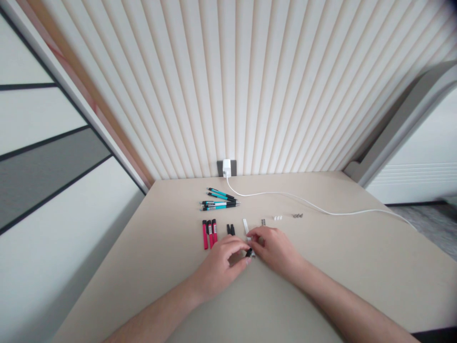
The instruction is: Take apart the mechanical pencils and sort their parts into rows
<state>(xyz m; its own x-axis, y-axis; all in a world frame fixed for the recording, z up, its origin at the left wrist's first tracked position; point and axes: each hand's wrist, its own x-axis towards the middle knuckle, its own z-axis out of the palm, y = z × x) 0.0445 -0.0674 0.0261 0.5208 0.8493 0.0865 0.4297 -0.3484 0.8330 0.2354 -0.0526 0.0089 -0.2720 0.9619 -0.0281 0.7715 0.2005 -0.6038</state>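
My left hand [223, 259] pinches a small black pen grip piece [249, 252] between thumb and fingertips. Close against it, my right hand [273, 245] has its thumb and fingers drawn together; what lies between them is mostly hidden. Thin white tubes [245, 225], like pen refills, stretch out beyond the right fingertips. Two black grip pieces [230, 229] lie just past the left hand. To its left are three red pen barrels [210, 231] with black ends, partly covered by that hand.
Several blue and black pens [219, 202] lie at the back left. Small springs [263, 222], white bits [277, 217] and metallic tips [297, 216] form a row to the right. A white charger [226, 167] sits in the wall socket, its cable [307, 200] crossing the table [357, 247].
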